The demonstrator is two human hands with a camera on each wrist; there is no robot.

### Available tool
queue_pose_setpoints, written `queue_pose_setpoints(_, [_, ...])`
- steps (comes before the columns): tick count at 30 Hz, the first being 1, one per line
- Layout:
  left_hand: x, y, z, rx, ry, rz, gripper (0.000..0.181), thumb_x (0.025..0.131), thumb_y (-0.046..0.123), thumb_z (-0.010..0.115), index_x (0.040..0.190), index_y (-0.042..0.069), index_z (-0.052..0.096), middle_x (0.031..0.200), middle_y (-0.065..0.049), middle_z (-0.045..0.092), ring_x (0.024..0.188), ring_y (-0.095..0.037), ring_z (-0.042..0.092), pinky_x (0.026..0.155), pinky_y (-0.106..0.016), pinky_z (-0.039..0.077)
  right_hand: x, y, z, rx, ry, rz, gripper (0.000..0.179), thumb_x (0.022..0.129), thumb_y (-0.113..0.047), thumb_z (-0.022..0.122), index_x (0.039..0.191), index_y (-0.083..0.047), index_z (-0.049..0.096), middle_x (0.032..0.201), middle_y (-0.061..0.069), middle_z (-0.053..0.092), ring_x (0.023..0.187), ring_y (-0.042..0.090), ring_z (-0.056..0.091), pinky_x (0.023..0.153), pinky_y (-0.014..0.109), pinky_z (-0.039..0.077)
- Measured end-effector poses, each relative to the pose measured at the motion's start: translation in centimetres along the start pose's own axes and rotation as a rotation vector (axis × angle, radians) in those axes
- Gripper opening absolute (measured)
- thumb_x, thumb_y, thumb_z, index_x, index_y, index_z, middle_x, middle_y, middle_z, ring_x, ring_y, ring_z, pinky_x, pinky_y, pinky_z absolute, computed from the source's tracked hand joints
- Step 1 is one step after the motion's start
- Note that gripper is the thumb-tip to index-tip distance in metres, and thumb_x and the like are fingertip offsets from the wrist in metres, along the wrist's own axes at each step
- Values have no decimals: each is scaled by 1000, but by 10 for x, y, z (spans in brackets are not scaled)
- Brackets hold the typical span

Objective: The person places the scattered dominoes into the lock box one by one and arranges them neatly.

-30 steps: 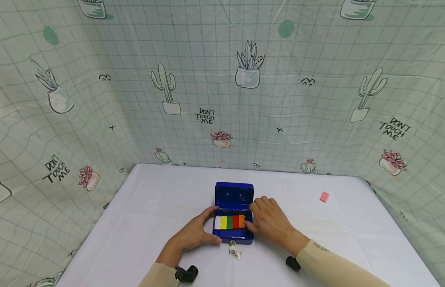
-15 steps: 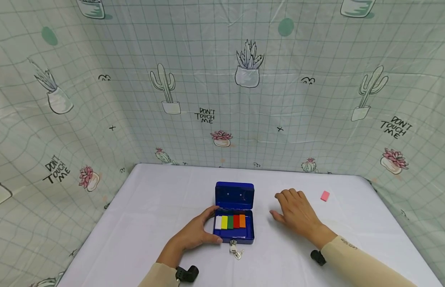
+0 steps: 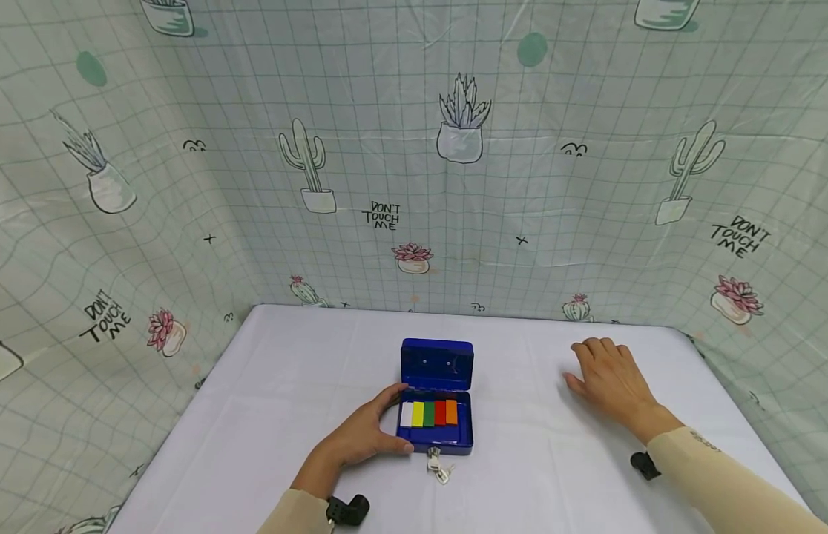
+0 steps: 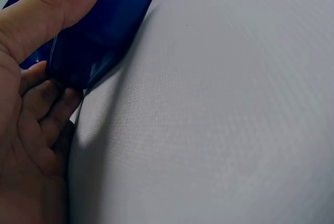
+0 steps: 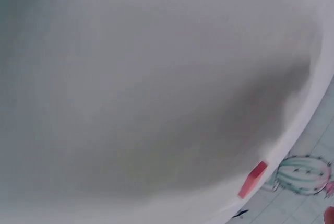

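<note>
A blue cash box (image 3: 414, 439) stands with its lid (image 3: 437, 365) raised. Inside it, white, yellow, green, red and orange blocks (image 3: 429, 413) lie side by side in a row. My left hand (image 3: 362, 432) holds the box by its left side, thumb at the front corner and fingers further back; the left wrist view shows the thumb (image 4: 57, 7) against the blue wall. Far to the right, my right hand (image 3: 613, 382) hovers over the table with fingers loosely bent, holding nothing. A pinkish-red block (image 5: 253, 179) lies beyond it in the right wrist view; in the head view the hand hides it.
Keys (image 3: 442, 472) hang from the lock at the box's front. A white cloth covers the table (image 3: 521, 475), and a cactus-print curtain (image 3: 360, 282) rises behind its back edge. Both wrists carry small black cameras.
My right hand has left the box's right side and moved right across the table, now covering the pinkish-red block in the head view. The left hand and box have stayed in place.
</note>
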State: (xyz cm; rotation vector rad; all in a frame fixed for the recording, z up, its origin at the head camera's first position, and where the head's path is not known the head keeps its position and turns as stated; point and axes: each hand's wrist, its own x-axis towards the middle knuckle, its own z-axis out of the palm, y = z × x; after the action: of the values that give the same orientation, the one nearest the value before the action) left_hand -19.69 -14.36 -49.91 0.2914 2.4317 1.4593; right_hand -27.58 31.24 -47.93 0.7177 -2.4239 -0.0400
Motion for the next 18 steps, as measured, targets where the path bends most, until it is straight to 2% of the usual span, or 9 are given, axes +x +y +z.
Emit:
queue_pose_setpoints(11, [-1, 2, -2, -1, 0, 5, 108, 75, 28, 97, 164, 20, 37, 168, -16, 40, 157, -41, 33, 124, -72, 20, -19, 34, -1, 6, -115, 129, 47, 86, -27, 76, 116, 6, 61, 104, 22, 64, 96, 44, 58, 74, 57, 45])
queue_pose_setpoints(18, [-2, 2, -1, -21, 2, -4, 108, 75, 26, 97, 164, 20, 37, 168, -16, 40, 157, -41, 32, 124, -72, 19, -24, 47, 3, 20, -141, 225, 36, 92, -21, 65, 113, 7, 62, 103, 25, 63, 95, 44, 55, 75, 59, 43])
